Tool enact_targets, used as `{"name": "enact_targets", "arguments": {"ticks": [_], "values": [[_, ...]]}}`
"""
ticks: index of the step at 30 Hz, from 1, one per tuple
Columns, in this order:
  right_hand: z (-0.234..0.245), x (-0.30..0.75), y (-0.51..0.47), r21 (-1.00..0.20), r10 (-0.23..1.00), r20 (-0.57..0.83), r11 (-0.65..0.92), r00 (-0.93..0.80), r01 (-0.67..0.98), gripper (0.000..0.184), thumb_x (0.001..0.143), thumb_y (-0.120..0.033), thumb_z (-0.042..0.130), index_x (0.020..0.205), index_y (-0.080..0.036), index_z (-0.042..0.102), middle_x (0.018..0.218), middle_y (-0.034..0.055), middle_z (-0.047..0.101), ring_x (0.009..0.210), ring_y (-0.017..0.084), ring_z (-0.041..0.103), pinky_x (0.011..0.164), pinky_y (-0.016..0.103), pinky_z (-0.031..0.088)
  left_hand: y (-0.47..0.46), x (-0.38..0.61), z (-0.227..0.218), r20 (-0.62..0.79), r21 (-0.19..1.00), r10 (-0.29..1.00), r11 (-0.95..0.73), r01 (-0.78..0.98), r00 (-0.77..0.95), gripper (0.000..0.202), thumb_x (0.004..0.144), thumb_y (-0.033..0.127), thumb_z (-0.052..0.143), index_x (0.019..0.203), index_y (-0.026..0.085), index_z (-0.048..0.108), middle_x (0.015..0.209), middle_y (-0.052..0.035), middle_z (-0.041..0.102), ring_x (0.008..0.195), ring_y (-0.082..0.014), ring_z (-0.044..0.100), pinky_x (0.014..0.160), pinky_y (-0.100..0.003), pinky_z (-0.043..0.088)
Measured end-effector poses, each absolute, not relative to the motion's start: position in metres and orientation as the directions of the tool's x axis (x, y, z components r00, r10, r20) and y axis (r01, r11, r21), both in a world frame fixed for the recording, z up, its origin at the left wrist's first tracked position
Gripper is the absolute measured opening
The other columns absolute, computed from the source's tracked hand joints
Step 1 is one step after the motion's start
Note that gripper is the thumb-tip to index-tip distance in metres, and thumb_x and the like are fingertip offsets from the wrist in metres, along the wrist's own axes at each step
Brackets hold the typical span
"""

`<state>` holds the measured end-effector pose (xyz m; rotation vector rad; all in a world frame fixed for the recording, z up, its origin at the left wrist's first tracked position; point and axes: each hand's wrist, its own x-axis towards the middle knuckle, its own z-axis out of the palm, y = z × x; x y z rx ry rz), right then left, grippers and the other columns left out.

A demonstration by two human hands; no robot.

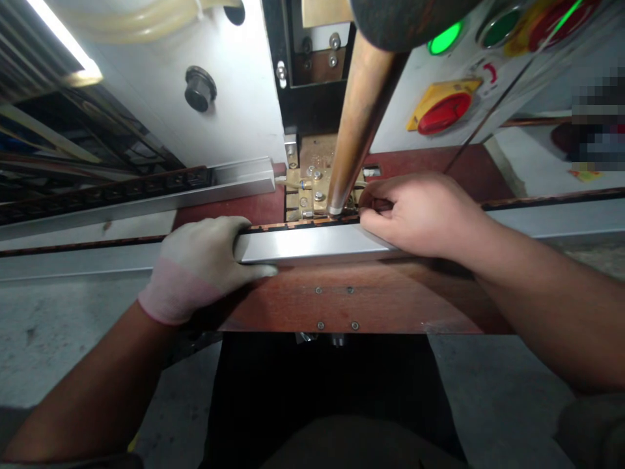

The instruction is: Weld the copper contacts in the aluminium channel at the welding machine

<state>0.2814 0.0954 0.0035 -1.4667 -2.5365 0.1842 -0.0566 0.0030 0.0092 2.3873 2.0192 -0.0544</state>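
Holding the silver bar (312,245) along the brown board (336,307), the gloved left hand (208,264) wraps round it, likely to keep it steady beside the copper rod (364,107). The bare right hand (420,215) curls by its far edge (I can't tell what it pinches).
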Motion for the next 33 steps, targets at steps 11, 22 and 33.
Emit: {"name": "enact_targets", "arguments": {"ticks": [11, 22, 33], "values": [[0.008, 0.277, 0.094, -0.195, 0.89, 0.032, 0.452, -0.455, 0.87, 0.026, 0.103, -0.038, 0.065, 0.105, -0.025, 0.088, 0.085, 0.0106, 0.083, 0.076, 0.028, 0.067, 0.069, 0.043, 0.034, 0.003, -0.055, 0.01, -0.051, -0.016, 0.983, -0.177, 0.984, 0.176, 0.076, 0.092, 0.079, 0.089, 0.141, 0.02, 0.082, 0.13, -0.0198, 0.09, 0.114, -0.0474, 0.087, 0.094, -0.057, 0.068], [0.003, 0.281, 0.096, -0.181, 0.859, 0.114, 0.513, -0.5, 0.839, 0.016, 0.103, -0.033, 0.069, 0.095, -0.03, 0.082, 0.083, 0.0092, 0.085, 0.074, 0.032, 0.074, 0.065, 0.045, 0.038, 0.005, -0.062, 0.014, -0.101, 0.0, 0.978, -0.185, 0.983, 0.184, 0.063, 0.091, 0.074, 0.09, 0.127, 0.024, 0.078, 0.117, -0.0161, 0.09, 0.098, -0.0414, 0.085, 0.084, -0.051, 0.065], [0.003, 0.281, 0.094, -0.169, 0.845, 0.156, 0.533, -0.511, 0.829, 0.02, 0.102, -0.034, 0.066, 0.095, -0.031, 0.085, 0.083, 0.0092, 0.085, 0.078, 0.034, 0.077, 0.066, 0.045, 0.041, 0.003, -0.069, 0.01, -0.09, -0.002, 0.965, -0.249, 0.969, 0.247, 0.057, 0.094, 0.065, 0.09, 0.13, 0.023, 0.077, 0.121, -0.0179, 0.088, 0.105, -0.0421, 0.084, 0.09, -0.054, 0.066]]}}
